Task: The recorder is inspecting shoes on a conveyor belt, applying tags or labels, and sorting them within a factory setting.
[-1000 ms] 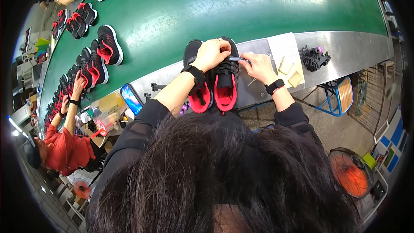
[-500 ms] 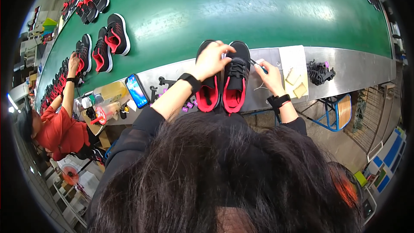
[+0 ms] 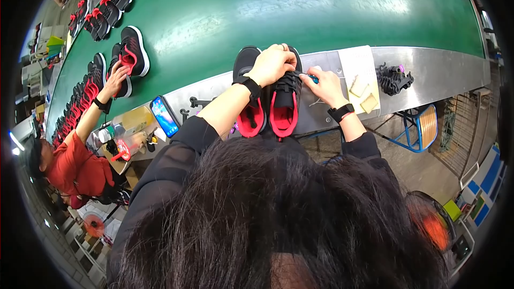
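Observation:
A pair of black sneakers with red linings stands before me, heels toward me, at the bench edge. My left hand curls over the front of the right sneaker, its fingers bent down near the lacing. It partly covers the left sneaker too. Between the fingers of my right hand is a slim tool with a teal handle, its thin end pointing at the laces of the right sneaker. The tool's tip is too small to make out.
A metal ledge borders the green work surface. A phone, bottles and small black parts lie left; paper and a bundle of black pieces lie right. A co-worker in red touches sneakers at left.
My left hand has moved onto the right sneaker and its fingers have curled in. My right hand has brought the tool to the laces. The co-worker's hand has reached toward another sneaker.

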Action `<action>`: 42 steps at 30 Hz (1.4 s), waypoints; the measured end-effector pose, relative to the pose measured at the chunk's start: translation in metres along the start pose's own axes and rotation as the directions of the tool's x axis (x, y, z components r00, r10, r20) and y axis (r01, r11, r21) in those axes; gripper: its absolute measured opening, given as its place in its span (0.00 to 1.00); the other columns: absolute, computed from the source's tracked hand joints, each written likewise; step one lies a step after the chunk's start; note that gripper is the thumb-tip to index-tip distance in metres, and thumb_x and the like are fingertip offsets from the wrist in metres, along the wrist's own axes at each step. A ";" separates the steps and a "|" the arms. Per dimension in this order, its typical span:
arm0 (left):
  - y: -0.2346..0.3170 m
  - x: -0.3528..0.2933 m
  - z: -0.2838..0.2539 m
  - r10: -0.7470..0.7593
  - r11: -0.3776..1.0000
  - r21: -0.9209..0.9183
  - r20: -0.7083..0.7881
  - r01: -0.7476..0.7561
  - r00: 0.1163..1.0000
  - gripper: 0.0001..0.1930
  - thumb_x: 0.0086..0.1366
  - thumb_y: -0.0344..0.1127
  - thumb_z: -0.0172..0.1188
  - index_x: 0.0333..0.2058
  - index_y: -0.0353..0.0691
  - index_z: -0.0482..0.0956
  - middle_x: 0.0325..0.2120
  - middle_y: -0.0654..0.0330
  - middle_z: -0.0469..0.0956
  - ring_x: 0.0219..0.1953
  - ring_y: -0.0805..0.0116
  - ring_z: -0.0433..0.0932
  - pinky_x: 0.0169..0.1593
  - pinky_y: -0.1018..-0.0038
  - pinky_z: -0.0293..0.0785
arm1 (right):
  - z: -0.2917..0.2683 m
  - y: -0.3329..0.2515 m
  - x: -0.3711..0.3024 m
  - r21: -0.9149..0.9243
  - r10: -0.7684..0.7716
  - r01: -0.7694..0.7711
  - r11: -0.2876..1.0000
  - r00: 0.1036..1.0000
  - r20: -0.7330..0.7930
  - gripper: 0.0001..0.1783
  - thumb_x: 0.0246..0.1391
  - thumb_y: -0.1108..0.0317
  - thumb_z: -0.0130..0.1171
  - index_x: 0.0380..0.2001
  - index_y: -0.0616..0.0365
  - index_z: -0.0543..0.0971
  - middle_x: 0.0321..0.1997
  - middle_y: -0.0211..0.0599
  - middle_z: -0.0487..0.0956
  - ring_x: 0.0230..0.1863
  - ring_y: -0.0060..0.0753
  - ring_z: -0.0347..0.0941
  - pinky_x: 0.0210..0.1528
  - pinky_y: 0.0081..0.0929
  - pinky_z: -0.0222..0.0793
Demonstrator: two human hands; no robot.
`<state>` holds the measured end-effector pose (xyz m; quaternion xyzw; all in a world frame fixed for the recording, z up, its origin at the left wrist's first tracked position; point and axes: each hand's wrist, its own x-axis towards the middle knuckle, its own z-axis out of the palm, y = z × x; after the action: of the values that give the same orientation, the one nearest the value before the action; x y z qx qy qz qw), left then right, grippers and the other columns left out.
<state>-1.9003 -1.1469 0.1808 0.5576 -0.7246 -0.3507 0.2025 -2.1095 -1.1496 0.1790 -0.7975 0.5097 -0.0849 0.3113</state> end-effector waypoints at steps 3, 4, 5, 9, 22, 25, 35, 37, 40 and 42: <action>0.000 0.000 0.002 0.011 0.999 0.034 -0.015 -0.011 1.000 0.05 0.49 0.34 0.63 0.26 0.44 0.78 0.27 0.61 0.72 0.36 0.60 0.72 0.39 0.67 0.69 | -0.001 0.000 0.002 -0.068 -0.096 0.093 0.993 0.994 -0.047 0.20 0.49 0.45 0.57 0.25 0.51 0.79 0.18 0.41 0.76 0.23 0.47 0.74 0.26 0.38 0.68; 0.000 0.000 0.002 0.027 0.998 0.049 -0.026 -0.026 0.999 0.05 0.49 0.34 0.63 0.26 0.44 0.77 0.27 0.61 0.72 0.36 0.60 0.72 0.39 0.67 0.69 | -0.005 -0.002 0.004 -0.094 -0.104 0.101 0.990 0.994 -0.026 0.20 0.49 0.45 0.57 0.25 0.51 0.79 0.18 0.41 0.76 0.23 0.47 0.74 0.26 0.38 0.68; 0.000 -0.001 0.002 0.024 0.999 0.050 -0.027 -0.023 0.999 0.05 0.49 0.34 0.63 0.26 0.44 0.77 0.27 0.61 0.72 0.36 0.60 0.72 0.39 0.67 0.69 | -0.006 -0.004 0.005 -0.120 -0.113 0.111 0.987 0.994 -0.004 0.20 0.49 0.45 0.57 0.25 0.51 0.79 0.19 0.41 0.76 0.23 0.46 0.74 0.25 0.38 0.67; -0.003 -0.005 -0.004 -0.065 0.997 -0.054 -0.138 0.058 0.988 0.05 0.50 0.33 0.62 0.27 0.42 0.77 0.26 0.58 0.73 0.34 0.58 0.73 0.39 0.67 0.70 | -0.005 -0.002 0.007 -0.052 -0.098 0.099 0.994 0.995 0.011 0.21 0.50 0.45 0.56 0.24 0.52 0.78 0.18 0.41 0.75 0.22 0.45 0.74 0.25 0.38 0.65; -0.024 -0.085 -0.054 -0.381 0.918 -0.192 -0.182 0.347 0.907 0.07 0.54 0.34 0.61 0.32 0.43 0.81 0.28 0.57 0.73 0.33 0.62 0.75 0.40 0.69 0.72 | -0.005 -0.065 0.018 -0.137 -0.013 0.025 0.990 0.996 0.088 0.25 0.49 0.40 0.55 0.25 0.53 0.78 0.17 0.43 0.76 0.25 0.47 0.76 0.28 0.38 0.70; -0.025 -0.085 -0.045 -0.165 0.984 0.020 -0.224 0.174 0.960 0.10 0.52 0.33 0.63 0.35 0.48 0.81 0.31 0.60 0.72 0.37 0.61 0.73 0.43 0.69 0.70 | 0.006 -0.072 0.029 -0.200 -0.145 0.157 0.967 0.987 0.075 0.22 0.48 0.43 0.57 0.26 0.52 0.78 0.16 0.42 0.76 0.22 0.45 0.76 0.26 0.38 0.70; -0.028 -0.074 -0.056 -0.069 0.988 0.131 -0.113 0.084 0.991 0.05 0.52 0.33 0.60 0.29 0.46 0.79 0.24 0.62 0.73 0.32 0.61 0.76 0.36 0.68 0.73 | 0.012 -0.080 0.047 -0.236 -0.263 0.285 0.929 0.957 0.121 0.20 0.49 0.45 0.56 0.25 0.53 0.77 0.15 0.43 0.75 0.21 0.46 0.75 0.26 0.40 0.70; -0.030 -0.074 -0.055 -0.061 0.985 0.150 -0.139 0.082 0.988 0.05 0.51 0.32 0.60 0.29 0.45 0.79 0.24 0.61 0.74 0.32 0.61 0.76 0.36 0.68 0.73 | 0.013 -0.081 0.048 -0.222 -0.275 0.297 0.929 0.953 0.124 0.21 0.49 0.45 0.56 0.25 0.53 0.77 0.15 0.43 0.75 0.21 0.46 0.75 0.26 0.40 0.69; -0.034 -0.078 -0.050 -0.068 0.986 0.135 -0.216 0.099 0.974 0.04 0.51 0.31 0.60 0.27 0.44 0.79 0.24 0.61 0.75 0.32 0.60 0.77 0.36 0.69 0.73 | 0.014 -0.084 0.049 -0.210 -0.277 0.303 0.930 0.950 0.143 0.21 0.49 0.45 0.56 0.24 0.52 0.77 0.14 0.43 0.74 0.20 0.46 0.74 0.25 0.39 0.69; -0.035 -0.078 -0.046 -0.084 0.989 0.098 -0.266 0.114 0.960 0.03 0.51 0.31 0.60 0.27 0.43 0.79 0.25 0.61 0.76 0.32 0.60 0.77 0.36 0.69 0.73 | 0.017 -0.083 0.051 -0.190 -0.302 0.319 0.929 0.946 0.116 0.21 0.49 0.45 0.57 0.22 0.52 0.77 0.14 0.42 0.74 0.19 0.45 0.74 0.24 0.38 0.69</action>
<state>-1.8221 -1.0903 0.1934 0.6450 -0.6813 -0.2428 0.2467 -2.0153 -1.1627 0.2047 -0.8989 0.3696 -0.0461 0.2308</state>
